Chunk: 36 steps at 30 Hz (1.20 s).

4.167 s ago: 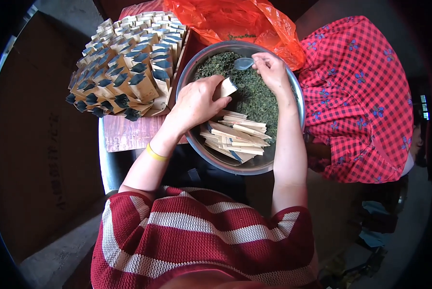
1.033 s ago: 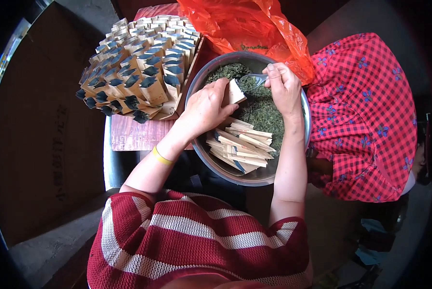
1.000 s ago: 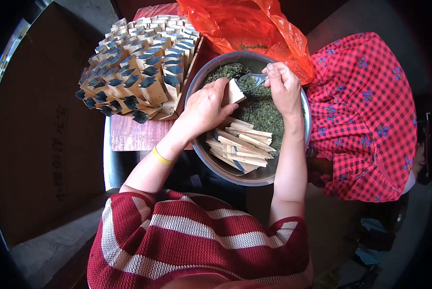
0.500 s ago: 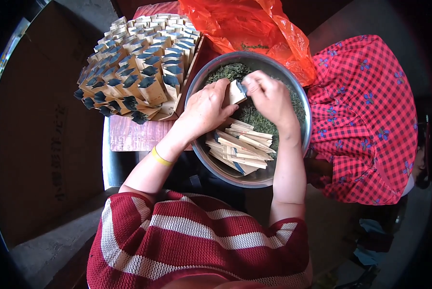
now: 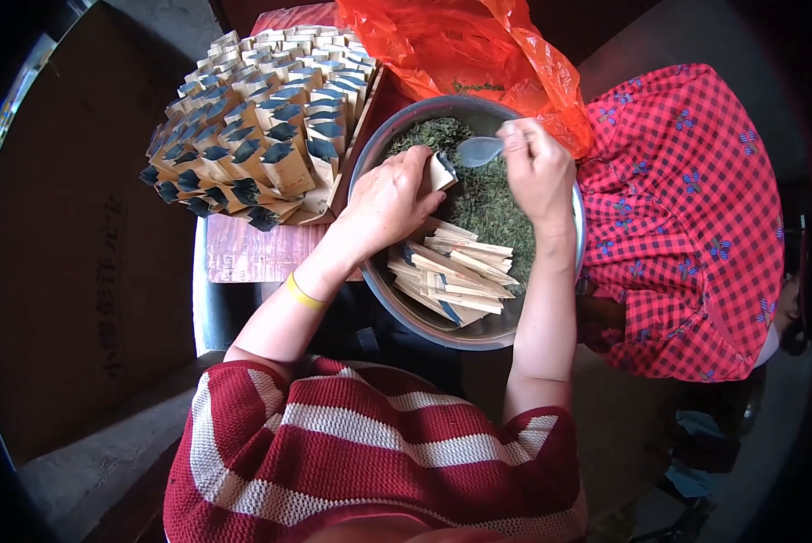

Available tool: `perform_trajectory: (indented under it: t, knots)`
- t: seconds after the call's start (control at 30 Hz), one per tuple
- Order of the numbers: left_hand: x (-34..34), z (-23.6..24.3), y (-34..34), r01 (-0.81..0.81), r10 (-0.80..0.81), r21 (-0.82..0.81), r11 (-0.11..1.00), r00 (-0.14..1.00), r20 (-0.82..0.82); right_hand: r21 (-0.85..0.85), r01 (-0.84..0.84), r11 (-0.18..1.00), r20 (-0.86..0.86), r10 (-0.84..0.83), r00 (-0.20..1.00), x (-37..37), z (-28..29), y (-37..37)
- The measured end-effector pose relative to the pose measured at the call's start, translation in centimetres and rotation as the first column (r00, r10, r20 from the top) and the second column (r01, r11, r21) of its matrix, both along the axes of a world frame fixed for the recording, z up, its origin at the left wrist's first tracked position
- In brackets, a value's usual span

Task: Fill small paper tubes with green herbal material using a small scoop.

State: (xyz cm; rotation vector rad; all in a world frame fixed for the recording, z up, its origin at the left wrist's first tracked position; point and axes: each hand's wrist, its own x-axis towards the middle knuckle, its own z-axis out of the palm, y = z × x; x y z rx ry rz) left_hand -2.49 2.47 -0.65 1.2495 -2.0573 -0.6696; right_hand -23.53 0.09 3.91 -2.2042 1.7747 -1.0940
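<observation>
My left hand (image 5: pixel 391 201) is closed round a small brown paper packet (image 5: pixel 439 174), its dark-lined mouth spread and facing right. Between the fingers of my right hand (image 5: pixel 542 172) is a clear plastic spoon (image 5: pixel 480 151), its bowl just right of the packet's mouth and apart from it. Both hands are over a wide metal basin (image 5: pixel 468 342) that holds dried green leaves (image 5: pixel 487 206). A loose pile of flat paper packets (image 5: pixel 456 276) lies on the leaves in the near left part of the basin.
Left of the basin, a box (image 5: pixel 356 158) packed with several rows of upright, open-topped paper packets (image 5: pixel 252 127) stands on a reddish table (image 5: pixel 257 253). An orange plastic bag (image 5: pixel 442 45) gapes behind the basin. A person in red checked cloth (image 5: pixel 687 217) is close on the right.
My right hand has drawn back to the right, taking the spoon away from the packet's mouth. My left hand holds the packet in nearly the same place.
</observation>
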Motion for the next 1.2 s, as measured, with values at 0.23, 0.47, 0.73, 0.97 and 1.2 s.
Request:
perform_trajectory:
  t: [0.23, 0.47, 0.73, 0.97, 1.2]
  knots:
    - [-0.2, -0.2, -0.2, -0.015, 0.015, -0.02, 1.0, 1.0, 0.001, 0.297, 0.252, 0.921, -0.315, -0.155, 0.936, -2.3, -4.0, -2.4]
    - [-0.1, -0.6, -0.1, -0.034, 0.034, -0.022, 0.999, 0.999, -0.009, 0.489, -0.033, 0.872, 0.377, -0.176, 0.909, -2.4, -5.1, -3.9]
    - [-0.1, -0.3, 0.0, -0.023, 0.023, -0.033, 0.999, 1.0, -0.007, 0.152, -0.181, 0.972, 0.369, 0.114, 0.922, -0.6, -2.3, -1.3]
    - [0.3, -0.2, 0.1, -0.015, 0.015, -0.006, 1.0, 1.0, 0.019, -0.039, -0.265, 0.963, -0.067, 0.263, 0.963, 2.4, -0.9, 0.5]
    - [-0.1, -0.4, 0.0, -0.005, 0.006, -0.053, 0.999, 1.0, 0.019, -0.021, 0.127, 0.992, -0.149, -0.129, 0.98, -1.2, -1.7, -1.2]
